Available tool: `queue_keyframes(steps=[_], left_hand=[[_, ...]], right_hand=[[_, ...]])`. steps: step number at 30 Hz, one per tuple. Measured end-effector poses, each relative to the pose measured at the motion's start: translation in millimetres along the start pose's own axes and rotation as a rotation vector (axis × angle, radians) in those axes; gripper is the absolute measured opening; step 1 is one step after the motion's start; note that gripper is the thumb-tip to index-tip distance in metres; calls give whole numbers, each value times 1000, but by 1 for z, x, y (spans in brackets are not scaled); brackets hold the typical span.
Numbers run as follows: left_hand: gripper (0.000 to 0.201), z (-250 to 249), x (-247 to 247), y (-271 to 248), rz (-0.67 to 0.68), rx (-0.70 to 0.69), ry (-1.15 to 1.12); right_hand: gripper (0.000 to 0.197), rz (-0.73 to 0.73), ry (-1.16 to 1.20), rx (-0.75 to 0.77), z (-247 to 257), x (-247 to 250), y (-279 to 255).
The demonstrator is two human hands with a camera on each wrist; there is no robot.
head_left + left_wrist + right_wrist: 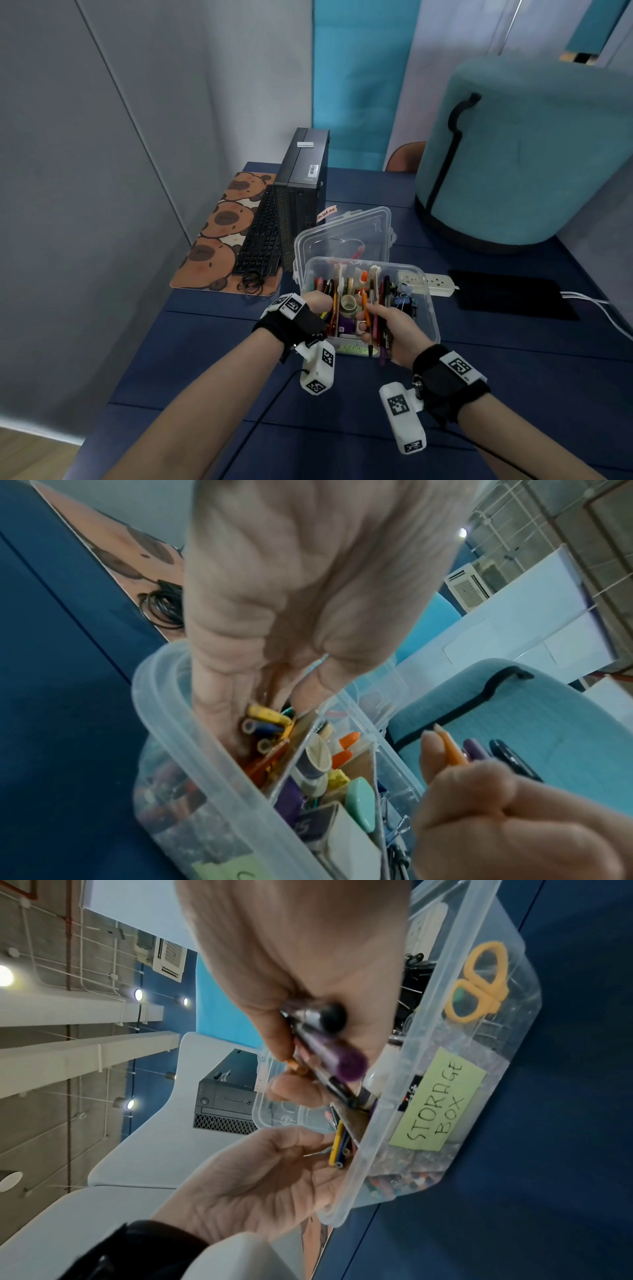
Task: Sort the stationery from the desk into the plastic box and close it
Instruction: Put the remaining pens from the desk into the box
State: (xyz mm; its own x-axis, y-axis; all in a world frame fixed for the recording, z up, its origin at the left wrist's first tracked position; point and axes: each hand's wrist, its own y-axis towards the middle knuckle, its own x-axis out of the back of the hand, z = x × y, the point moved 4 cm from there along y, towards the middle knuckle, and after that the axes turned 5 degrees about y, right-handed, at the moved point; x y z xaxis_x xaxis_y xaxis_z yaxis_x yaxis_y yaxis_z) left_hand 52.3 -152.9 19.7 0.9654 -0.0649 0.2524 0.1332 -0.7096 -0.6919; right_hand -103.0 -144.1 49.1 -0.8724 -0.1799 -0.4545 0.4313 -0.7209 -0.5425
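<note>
Pens (pixel 375 325) are gripped by the right hand (pixel 394 330); pencils (pixel 267 723) in the box (pixel 430 308), pinched by the left hand (pixel 291 574), should be lifted straight.

A black fabric left strap (pixel 294 325) wraps the wrist and spreads over the back of the left hand (pixel 318 301); a flat white left marker plate (pixel 287 305), printed with square black-and-white tags, sits at the strap's eleven o'clock edge; a boxy white left camera housing (pixel 318 370), tagged on two faces, hangs at five o'clock from a small black-and-metal clip; a thin black cable (pixel 270 394) leaves it toward seven o'clock. Behind the right hand (pixel 387 329) a matching black right strap (pixel 448 387) carries a white right marker plate (pixel 460 366) at one o'clock, a metal ring (pixel 417 380) at nine o'clock, and a white right camera housing (pixel 404 421) at seven o'clock; both forearms are bare.
</note>
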Motion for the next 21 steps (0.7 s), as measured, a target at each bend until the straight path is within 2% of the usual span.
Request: queue_keyframes(steps=[2, 4, 7, 11, 14, 19, 21], left_hand=[[43, 0, 2, -2, -20, -30, -21], [40, -2, 4, -8, -53, -64, 49], [35, -2, 7, -8, -127, -83, 258], [27, -4, 12, -15, -173, -50, 644], [24, -7, 15, -12, -202, -86, 720], [16, -12, 41, -20, -291, -143, 704], [20, -9, 57, -23, -358, -173, 670]], right_hand=[[25, -8, 17, -1, 1, 1, 1], [27, -16, 26, 2, 2, 3, 0], [27, -20, 20, 5, 3, 3, 0], [26, -26, 38, -3, 6, -2, 1], [21, -60, 43, -23, 9, -5, 1], [21, -73, -16, -102, 18, -15, 13], [18, -73, -24, -126, 24, -24, 23]])
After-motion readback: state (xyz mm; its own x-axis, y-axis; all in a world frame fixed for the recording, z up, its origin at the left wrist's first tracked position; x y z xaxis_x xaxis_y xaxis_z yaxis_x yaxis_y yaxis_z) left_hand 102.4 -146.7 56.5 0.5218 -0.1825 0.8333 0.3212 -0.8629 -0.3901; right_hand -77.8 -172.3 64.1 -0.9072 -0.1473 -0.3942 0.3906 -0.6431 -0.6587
